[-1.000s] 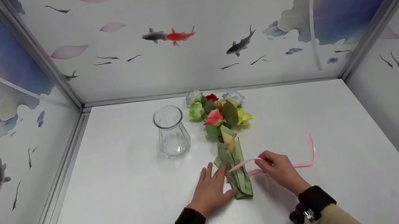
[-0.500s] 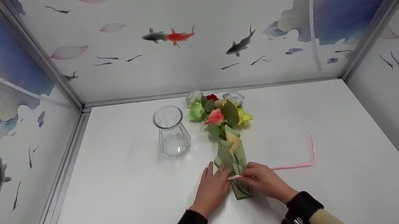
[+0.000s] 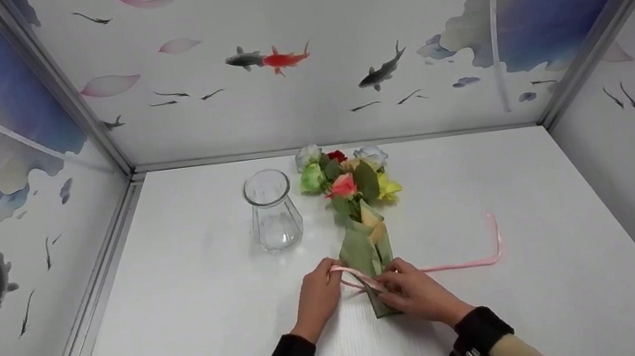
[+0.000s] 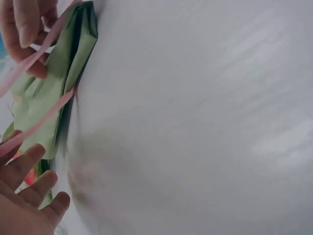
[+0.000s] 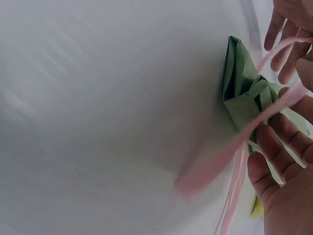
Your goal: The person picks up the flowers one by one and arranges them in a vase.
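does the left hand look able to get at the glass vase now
Probably yes: the glass vase stands beyond the left hand with no object between. That hand pinches the pink ribbon and would likely have to release it.

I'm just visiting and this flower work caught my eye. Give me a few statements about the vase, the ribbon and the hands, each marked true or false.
1. A glass vase stands upright on the white table. True.
2. Flowers stick out of a green wrapping. True.
3. The flowers are inside the vase. False: they lie on the table beside it.
4. The left hand holds pink ribbon. True.
5. The whole ribbon is lifted off the table. False: part lies to the right of the wrapping.
6. The right hand grips the vase. False: it holds ribbon at the wrapping.
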`<state>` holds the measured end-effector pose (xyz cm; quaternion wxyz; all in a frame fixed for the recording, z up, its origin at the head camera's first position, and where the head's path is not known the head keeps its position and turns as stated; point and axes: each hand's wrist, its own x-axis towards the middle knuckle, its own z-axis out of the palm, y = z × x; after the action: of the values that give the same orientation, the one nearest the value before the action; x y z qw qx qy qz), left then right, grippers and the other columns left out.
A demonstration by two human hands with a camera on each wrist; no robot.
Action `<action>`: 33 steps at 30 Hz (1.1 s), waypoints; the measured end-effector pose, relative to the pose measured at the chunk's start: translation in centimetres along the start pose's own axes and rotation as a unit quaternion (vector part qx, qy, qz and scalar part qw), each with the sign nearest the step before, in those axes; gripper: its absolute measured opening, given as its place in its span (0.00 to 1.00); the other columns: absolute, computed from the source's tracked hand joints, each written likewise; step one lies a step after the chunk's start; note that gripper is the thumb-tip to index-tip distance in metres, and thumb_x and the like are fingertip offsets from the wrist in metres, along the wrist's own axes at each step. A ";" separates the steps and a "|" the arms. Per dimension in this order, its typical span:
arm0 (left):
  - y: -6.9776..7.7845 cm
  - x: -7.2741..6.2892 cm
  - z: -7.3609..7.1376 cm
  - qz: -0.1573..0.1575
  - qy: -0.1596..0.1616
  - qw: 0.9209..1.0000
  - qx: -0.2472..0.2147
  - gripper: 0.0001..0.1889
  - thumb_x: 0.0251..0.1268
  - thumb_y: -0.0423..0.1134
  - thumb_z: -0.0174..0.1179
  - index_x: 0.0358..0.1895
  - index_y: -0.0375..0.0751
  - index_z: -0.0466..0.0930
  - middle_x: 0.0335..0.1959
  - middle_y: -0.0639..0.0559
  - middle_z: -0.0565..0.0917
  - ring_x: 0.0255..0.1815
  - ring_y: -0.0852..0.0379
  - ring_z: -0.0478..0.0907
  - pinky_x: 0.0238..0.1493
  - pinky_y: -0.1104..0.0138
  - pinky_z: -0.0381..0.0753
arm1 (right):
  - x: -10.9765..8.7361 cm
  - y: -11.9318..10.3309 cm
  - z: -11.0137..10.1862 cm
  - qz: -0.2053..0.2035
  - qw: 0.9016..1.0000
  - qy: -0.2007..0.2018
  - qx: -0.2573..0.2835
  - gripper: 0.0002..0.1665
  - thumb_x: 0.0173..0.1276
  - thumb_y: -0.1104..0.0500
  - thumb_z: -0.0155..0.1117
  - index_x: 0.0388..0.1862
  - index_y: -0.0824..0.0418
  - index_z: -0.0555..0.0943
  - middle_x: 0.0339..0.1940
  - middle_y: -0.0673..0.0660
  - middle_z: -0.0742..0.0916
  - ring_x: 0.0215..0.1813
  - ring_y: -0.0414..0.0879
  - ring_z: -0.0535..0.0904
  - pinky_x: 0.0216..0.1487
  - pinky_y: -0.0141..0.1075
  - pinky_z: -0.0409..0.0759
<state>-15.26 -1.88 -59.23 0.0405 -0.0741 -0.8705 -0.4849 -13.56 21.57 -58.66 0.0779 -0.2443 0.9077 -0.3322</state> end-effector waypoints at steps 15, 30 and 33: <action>-2.9 0.7 -5.8 -0.148 0.135 0.976 -0.090 0.07 0.71 0.37 0.54 0.35 0.41 0.80 0.34 0.50 0.89 0.32 0.57 0.74 0.37 0.66 0.70 | -0.1 0.0 0.0 -0.039 0.999 0.005 -0.016 0.13 0.74 0.57 0.66 0.54 0.57 0.85 0.49 0.49 0.75 0.46 0.44 0.73 0.45 0.37 0.73; -6.8 -0.1 -10.6 -0.202 0.179 0.961 -0.051 0.12 0.75 0.39 0.52 0.47 0.34 0.81 0.42 0.41 0.87 0.40 0.48 0.79 0.43 0.60 0.75 | 0.1 -0.1 0.2 -0.028 0.999 0.007 -0.024 0.13 0.73 0.60 0.66 0.54 0.56 0.86 0.49 0.48 0.75 0.47 0.43 0.72 0.46 0.36 0.74; -6.9 -0.2 -10.7 -0.200 0.192 0.960 -0.043 0.15 0.75 0.37 0.53 0.57 0.33 0.74 0.53 0.38 0.84 0.52 0.43 0.78 0.53 0.55 0.75 | 0.1 0.0 0.3 -0.026 0.999 0.008 -0.034 0.13 0.73 0.61 0.66 0.55 0.57 0.86 0.49 0.49 0.75 0.48 0.43 0.73 0.47 0.37 0.75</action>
<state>-16.24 -14.57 -59.42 0.1056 0.1940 -0.8218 -0.5252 -13.56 21.36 -58.90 0.0535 -0.2676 0.9126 -0.3046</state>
